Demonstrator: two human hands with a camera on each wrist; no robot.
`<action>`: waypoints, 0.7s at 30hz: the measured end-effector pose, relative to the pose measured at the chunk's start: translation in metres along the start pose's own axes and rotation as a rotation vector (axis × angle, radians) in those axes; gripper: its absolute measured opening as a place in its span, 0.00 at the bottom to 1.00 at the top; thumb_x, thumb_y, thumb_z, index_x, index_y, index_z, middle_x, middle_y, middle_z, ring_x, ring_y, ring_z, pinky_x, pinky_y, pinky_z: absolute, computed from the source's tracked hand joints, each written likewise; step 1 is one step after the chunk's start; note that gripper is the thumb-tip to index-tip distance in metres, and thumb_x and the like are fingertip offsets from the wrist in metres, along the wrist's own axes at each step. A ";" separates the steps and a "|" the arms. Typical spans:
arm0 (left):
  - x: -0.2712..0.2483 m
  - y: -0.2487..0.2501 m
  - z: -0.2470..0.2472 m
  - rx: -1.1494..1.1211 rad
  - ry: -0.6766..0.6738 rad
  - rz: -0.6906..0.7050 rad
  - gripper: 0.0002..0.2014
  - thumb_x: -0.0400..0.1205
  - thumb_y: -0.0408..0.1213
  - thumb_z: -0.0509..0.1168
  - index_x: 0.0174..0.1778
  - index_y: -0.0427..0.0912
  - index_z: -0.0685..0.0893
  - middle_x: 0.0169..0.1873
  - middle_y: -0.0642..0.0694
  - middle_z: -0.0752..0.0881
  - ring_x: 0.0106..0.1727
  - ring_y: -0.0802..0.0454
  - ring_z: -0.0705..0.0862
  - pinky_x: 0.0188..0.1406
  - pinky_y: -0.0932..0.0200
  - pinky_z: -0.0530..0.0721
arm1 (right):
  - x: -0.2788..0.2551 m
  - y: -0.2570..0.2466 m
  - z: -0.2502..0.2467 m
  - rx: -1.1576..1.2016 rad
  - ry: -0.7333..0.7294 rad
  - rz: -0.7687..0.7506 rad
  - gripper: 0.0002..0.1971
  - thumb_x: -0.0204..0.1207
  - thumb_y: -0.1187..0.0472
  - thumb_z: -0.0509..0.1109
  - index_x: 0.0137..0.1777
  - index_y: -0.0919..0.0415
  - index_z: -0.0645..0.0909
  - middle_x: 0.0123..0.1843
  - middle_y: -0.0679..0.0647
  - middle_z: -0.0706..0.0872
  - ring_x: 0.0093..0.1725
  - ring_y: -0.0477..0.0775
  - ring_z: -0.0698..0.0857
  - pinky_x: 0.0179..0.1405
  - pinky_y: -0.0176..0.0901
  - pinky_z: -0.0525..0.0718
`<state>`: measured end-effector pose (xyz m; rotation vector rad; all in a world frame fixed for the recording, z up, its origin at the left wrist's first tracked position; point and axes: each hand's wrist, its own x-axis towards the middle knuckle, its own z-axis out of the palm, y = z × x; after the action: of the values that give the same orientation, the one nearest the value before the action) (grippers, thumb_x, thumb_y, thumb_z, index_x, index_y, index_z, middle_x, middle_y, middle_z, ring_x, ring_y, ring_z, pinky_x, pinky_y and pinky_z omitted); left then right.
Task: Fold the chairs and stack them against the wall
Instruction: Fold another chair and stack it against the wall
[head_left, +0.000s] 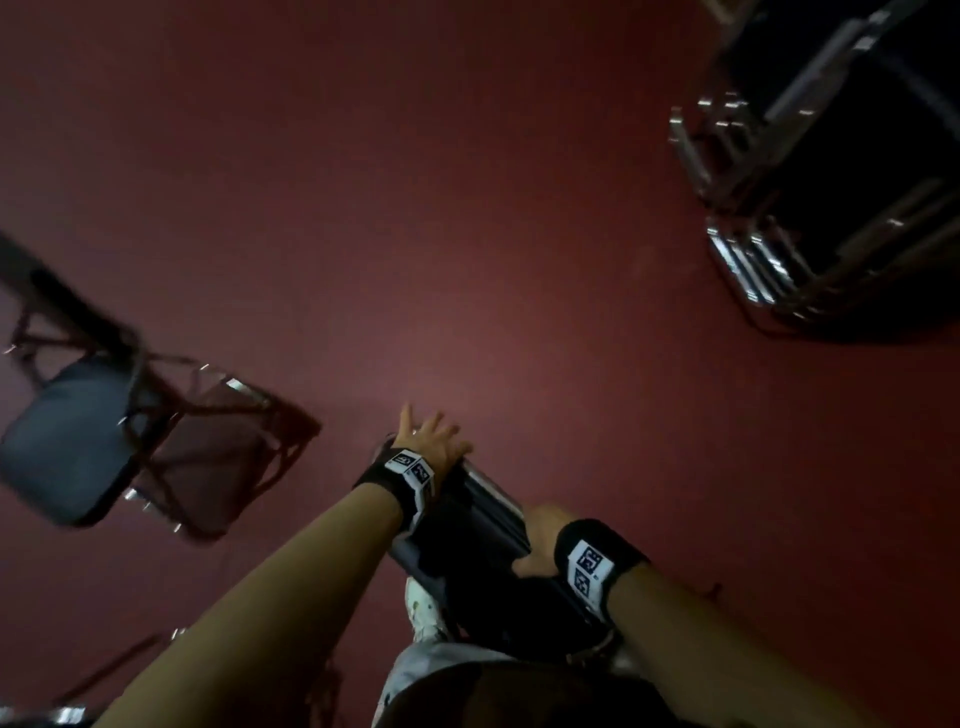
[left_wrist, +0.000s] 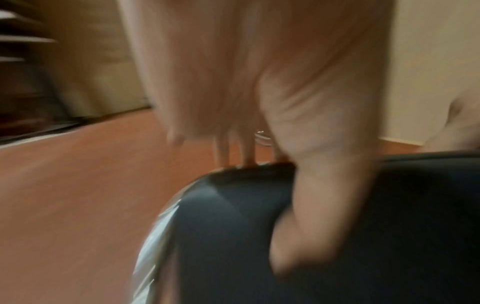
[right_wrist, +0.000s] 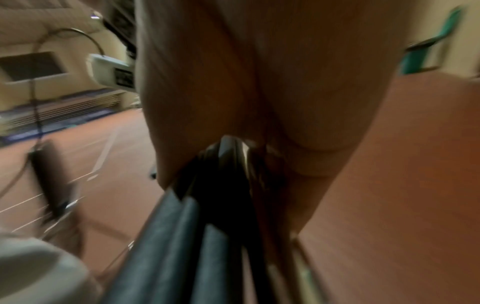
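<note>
I carry a folded chair (head_left: 475, 519) with dark pads and a chrome frame, held low over the red floor (head_left: 467, 208). My left hand (head_left: 428, 439) rests on its far end with fingers spread and straight. In the left wrist view the thumb (left_wrist: 311, 226) lies across the dark pad (left_wrist: 233, 236) and the fingers reach over its edge. My right hand (head_left: 540, 543) grips the near part of the chair. In the blurred right wrist view the palm (right_wrist: 259, 92) wraps over the folded chair's edge (right_wrist: 182, 236).
A stack of folded chairs (head_left: 831, 182) leans at the upper right. An unfolded chair (head_left: 67, 436) with a blue-grey seat stands at the left, and another chrome frame (head_left: 67, 714) shows at the bottom left corner. My white shoe (head_left: 423, 608) is under the carried chair.
</note>
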<state>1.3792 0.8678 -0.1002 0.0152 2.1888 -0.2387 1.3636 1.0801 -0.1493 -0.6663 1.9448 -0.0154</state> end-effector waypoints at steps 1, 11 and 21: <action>0.016 0.001 -0.011 0.067 -0.025 0.087 0.43 0.73 0.50 0.76 0.82 0.52 0.64 0.80 0.41 0.67 0.82 0.37 0.63 0.77 0.18 0.50 | 0.000 -0.001 0.001 0.081 0.027 0.043 0.38 0.71 0.41 0.77 0.74 0.63 0.72 0.66 0.60 0.83 0.60 0.63 0.84 0.54 0.50 0.86; 0.067 -0.054 -0.033 0.098 -0.037 0.399 0.38 0.53 0.52 0.83 0.61 0.59 0.79 0.60 0.49 0.85 0.61 0.43 0.86 0.57 0.53 0.85 | -0.018 -0.016 0.000 0.349 0.127 0.198 0.56 0.70 0.42 0.80 0.87 0.55 0.48 0.75 0.61 0.78 0.67 0.64 0.82 0.57 0.50 0.82; 0.066 -0.048 -0.060 0.152 -0.109 0.353 0.29 0.58 0.49 0.80 0.55 0.60 0.81 0.54 0.51 0.88 0.57 0.45 0.87 0.53 0.51 0.87 | 0.005 0.014 -0.037 0.210 0.121 0.058 0.27 0.68 0.44 0.81 0.63 0.55 0.80 0.56 0.55 0.88 0.51 0.59 0.88 0.50 0.52 0.89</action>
<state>1.2872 0.8259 -0.1111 0.4591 2.0136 -0.1989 1.3247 1.0791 -0.1397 -0.4787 2.0433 -0.2259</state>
